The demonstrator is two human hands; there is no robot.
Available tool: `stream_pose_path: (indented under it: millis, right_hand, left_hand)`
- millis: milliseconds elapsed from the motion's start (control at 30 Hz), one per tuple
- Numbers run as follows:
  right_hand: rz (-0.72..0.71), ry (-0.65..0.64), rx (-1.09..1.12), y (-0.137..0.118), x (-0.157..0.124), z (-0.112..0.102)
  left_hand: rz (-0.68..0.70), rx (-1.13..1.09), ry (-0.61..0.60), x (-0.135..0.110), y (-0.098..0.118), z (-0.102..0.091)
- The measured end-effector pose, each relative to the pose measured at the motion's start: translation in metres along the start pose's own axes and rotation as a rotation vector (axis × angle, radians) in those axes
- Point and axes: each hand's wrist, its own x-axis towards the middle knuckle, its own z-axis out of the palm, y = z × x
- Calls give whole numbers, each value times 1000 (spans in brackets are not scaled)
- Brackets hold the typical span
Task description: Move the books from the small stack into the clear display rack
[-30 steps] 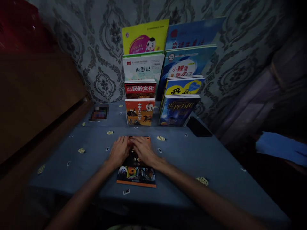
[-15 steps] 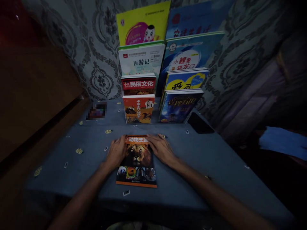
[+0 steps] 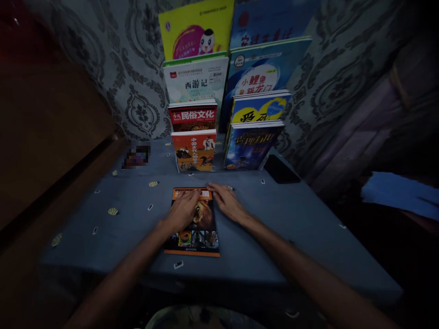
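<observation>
A book with a lion on its orange-edged cover (image 3: 202,233) lies flat on the blue-grey tablecloth (image 3: 274,228) in front of me. My left hand (image 3: 182,211) rests flat on the cover, fingers stretched toward its top edge. My right hand (image 3: 226,201) lies open at the book's upper right corner, its fingers touching the right edge and the cloth. Neither hand grips anything.
Two tiered rows of children's books (image 3: 195,150) (image 3: 252,145) stand on a rack against the patterned wall. A dark phone (image 3: 281,169) lies to the right of them. Wooden furniture (image 3: 51,137) borders the table's left side; a blue cloth (image 3: 401,194) lies at the far right.
My left hand has slid from the book's left edge onto the cover, hiding the lion's face. The right hand stays at the right edge. The view shifted slightly.
</observation>
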Motion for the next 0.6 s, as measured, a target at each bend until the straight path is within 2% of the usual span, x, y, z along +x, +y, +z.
stream_pose_path:
  millis: [133, 267, 433, 600]
  right_hand:
    - [-4, -3, 8, 1, 0, 0]
    - [5, 5, -13, 1, 1, 3]
    - [18, -8, -35, -2, 0, 3]
    - [18, -25, -45, -3, 0, 2]
  left_hand:
    - [130, -82, -60, 5, 15, 1]
    - [226, -109, -111, -6, 27, -7]
    - [305, -135, -169, -39, 43, -15]
    - [322, -170, -275, -79, 58, -24]
